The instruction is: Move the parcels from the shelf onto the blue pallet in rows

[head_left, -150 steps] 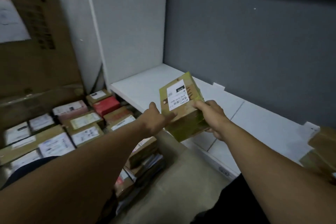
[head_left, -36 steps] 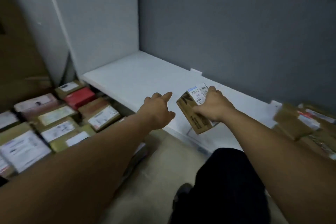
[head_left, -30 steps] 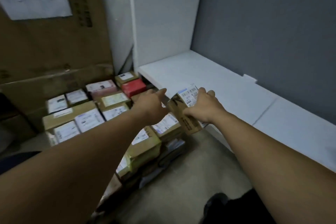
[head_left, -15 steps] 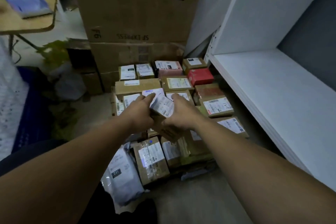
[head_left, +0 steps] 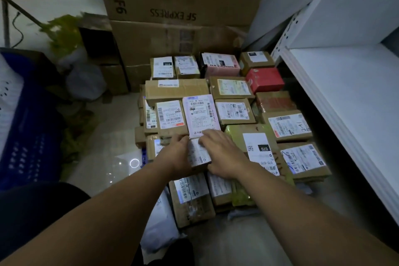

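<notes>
Parcel (head_left: 197,154), brought from the shelf (head_left: 345,84) at right, now sits in the near rows of the pile (head_left: 233,110), left hand (head_left: 174,155) fingers clamped on its side, right hand (head_left: 221,153) fingers flat on top: nearly placed.

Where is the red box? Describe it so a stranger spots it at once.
Start at the white shelf on the right. In the column of parcels next to it, the red box lies second from the back. It alone is bright red, with no white label on top.
</notes>
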